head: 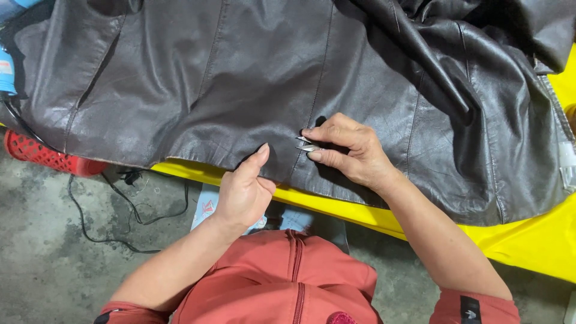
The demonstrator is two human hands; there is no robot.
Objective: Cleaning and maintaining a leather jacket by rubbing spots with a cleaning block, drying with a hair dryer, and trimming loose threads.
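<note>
Far left: red basket (42,157) half hidden under jacket (240,78); black cable (114,210) partly covered too. Jacket spread over yellow table (528,240), cut off at far edge. Left hand (243,192) curled, thumb pressing jacket hem. Right hand (345,150) pinching small metal blade (307,144) on seam; kind of tool unclear.

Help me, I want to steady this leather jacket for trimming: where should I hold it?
Pinch the jacket's hem left of the seam, from the near edge where the left hand is; it overhangs the yellow table there, clear of the right hand's snips.
</note>
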